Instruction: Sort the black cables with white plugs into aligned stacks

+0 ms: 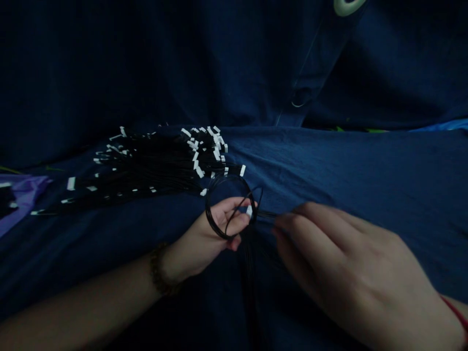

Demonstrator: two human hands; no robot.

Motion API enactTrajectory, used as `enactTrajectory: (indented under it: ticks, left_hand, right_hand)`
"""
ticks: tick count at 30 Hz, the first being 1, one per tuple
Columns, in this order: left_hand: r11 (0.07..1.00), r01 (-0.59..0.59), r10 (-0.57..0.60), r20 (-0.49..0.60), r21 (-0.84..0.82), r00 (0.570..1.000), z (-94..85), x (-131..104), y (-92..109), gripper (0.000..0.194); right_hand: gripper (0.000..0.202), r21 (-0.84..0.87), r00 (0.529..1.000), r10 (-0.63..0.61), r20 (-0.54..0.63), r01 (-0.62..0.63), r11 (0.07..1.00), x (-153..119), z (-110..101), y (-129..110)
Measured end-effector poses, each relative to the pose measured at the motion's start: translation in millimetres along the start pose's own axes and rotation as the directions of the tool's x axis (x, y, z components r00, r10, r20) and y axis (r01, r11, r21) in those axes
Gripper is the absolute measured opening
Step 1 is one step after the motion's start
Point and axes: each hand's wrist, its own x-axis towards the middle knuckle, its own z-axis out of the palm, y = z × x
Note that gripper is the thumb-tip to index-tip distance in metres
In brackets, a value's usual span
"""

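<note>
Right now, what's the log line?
left hand: holds black cable coil | right hand: pinches strands | beyond: white-tipped cable pile on blue cloth

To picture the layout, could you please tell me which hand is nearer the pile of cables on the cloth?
Left: the left hand is in front of the cable pile, near its right end; the right hand is farther to the right.
</note>
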Motion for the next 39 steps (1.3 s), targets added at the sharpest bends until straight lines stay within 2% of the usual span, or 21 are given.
enactTrajectory:
  ticks: [2, 4, 6, 11, 15, 19, 21, 23, 24, 26, 28, 29, 31, 33, 35, 37, 39]
  left_hand:
    - [1.000, 0.005, -0.005, -0.002, -0.005, 1.000, -1.2, 0.4, -1.1, 0.031]
    - [1.000, 0.008, -0.008, -0.016, -0.019, 1.000, -1.0, 0.0, -0.6, 0.032]
    - [0.999, 0.011, -0.012, -0.020, -0.038, 1.000, 0.1, -0.9, 0.7, 0.033]
    - [0.996, 0.022, -0.025, -0.033, -0.089, 0.999, 2.2, -2.0, 2.0, 0.034]
    - [0.996, 0.011, -0.014, -0.041, -0.093, 0.999, 2.4, -2.0, 1.6, 0.034]
    - [0.996, 0.027, -0.030, -0.037, -0.079, 0.999, 1.6, -1.2, 1.8, 0.036]
    - [0.996, 0.037, -0.040, -0.037, -0.079, 0.999, 0.4, -0.4, 1.4, 0.036]
    - [0.995, 0.029, -0.031, -0.023, -0.099, 0.999, -1.1, 0.3, 0.8, 0.034]
    - [0.994, 0.024, -0.025, -0.013, -0.111, 1.000, -1.7, 0.5, 0.6, 0.033]
    - [0.992, 0.020, -0.020, 0.004, -0.122, 1.000, -2.5, 0.8, 0.7, 0.031]
    - [0.994, 0.028, -0.029, -0.007, -0.110, 1.000, -2.6, 0.7, 1.5, 0.030]
    - [0.994, 0.030, -0.032, -0.018, -0.104, 0.999, -2.6, 0.6, 2.0, 0.030]
    - [0.995, 0.026, -0.029, -0.030, -0.094, 0.999, -2.7, 0.3, 3.0, 0.030]
    - [0.996, 0.022, -0.024, -0.016, -0.087, 1.000, -3.0, 0.3, 3.7, 0.030]
    - [0.996, 0.020, -0.020, -0.004, -0.083, 1.000, -3.5, 0.4, 4.0, 0.028]
    - [0.996, 0.026, -0.027, -0.004, -0.087, 1.000, -4.2, 0.7, 3.9, 0.027]
    - [0.995, 0.034, -0.034, 0.000, -0.096, 0.999, -5.0, 0.9, 3.6, 0.026]
  right_hand:
    - [0.013, 0.176, 0.987, 0.061, 0.147, -0.087, 0.981, -2.4, 2.0, -7.9]
    - [0.016, 0.287, 0.930, 0.129, 0.345, -0.235, 0.929, -2.6, 8.9, -12.5]
    - [0.018, 0.348, 0.882, 0.167, 0.440, -0.339, 0.874, 0.4, 17.9, -12.3]
    - [0.021, 0.511, 0.869, 0.178, 0.461, -0.424, 0.747, 10.2, 29.6, -2.7]
    - [0.024, 0.550, 0.842, 0.197, 0.503, -0.487, 0.678, 10.6, 30.3, 0.2]
    - [0.018, 0.551, 0.787, 0.226, 0.574, -0.576, 0.604, 12.3, 29.5, 4.3]
    - [0.014, 0.568, 0.717, 0.252, 0.650, -0.679, 0.465, 15.1, 24.3, 11.6]
    - [0.021, 0.600, 0.647, 0.246, 0.722, -0.762, 0.243, 18.5, 14.4, 23.6]
    - [0.023, 0.622, 0.633, 0.221, 0.742, -0.773, 0.123, 20.2, 8.0, 30.7]
    - [0.015, 0.698, 0.676, 0.193, 0.711, -0.711, -0.083, 23.2, -5.3, 45.1]
    - [0.019, 0.785, 0.740, 0.264, 0.619, -0.591, -0.183, 25.1, -16.4, 56.6]
    - [0.021, 0.822, 0.758, 0.321, 0.568, -0.541, -0.176, 25.6, -20.3, 60.7]
    - [0.022, 0.873, 0.765, 0.446, 0.464, -0.481, -0.084, 25.8, -24.7, 65.9]
    - [0.023, 0.898, 0.756, 0.552, 0.353, -0.439, 0.027, 25.5, -26.1, 69.1]
    - [0.030, 0.922, 0.733, 0.641, 0.229, -0.374, 0.097, 25.4, -26.5, 71.8]
    - [0.032, 0.940, 0.697, 0.698, 0.165, -0.326, 0.104, 25.6, -27.3, 73.3]
    - [0.023, 0.934, 0.703, 0.679, 0.209, -0.350, 0.075, 25.4, -28.2, 71.0]
